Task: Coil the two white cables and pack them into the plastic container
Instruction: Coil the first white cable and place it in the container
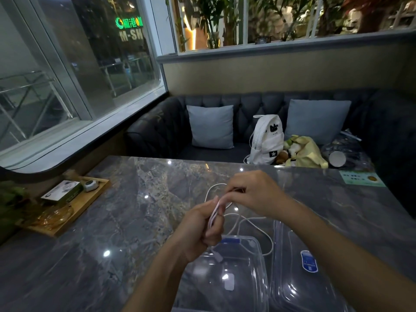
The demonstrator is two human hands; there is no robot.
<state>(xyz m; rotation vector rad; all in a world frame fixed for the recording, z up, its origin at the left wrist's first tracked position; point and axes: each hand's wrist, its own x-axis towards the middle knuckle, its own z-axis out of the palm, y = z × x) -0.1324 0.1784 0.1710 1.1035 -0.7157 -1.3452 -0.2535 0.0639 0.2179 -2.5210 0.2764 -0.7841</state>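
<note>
The cable [247, 219] is showing plain white. The table [135, 210] is showing grey marble with tan and white veins. The container [243, 262] is looking clear with a blue label [230, 240], and the lid [292, 289] is looking clear with a blue-and-white sticker [309, 264]. The sofa [162, 122] is showing dark grey tufting, the cushions [211, 127] pale blue-grey. The backpack [267, 140] is showing white with a black cat and a white star on black. The bag [308, 154] is showing pale yellow, the tray [85, 203] light wood. The sign [129, 23] is glowing green.
</note>
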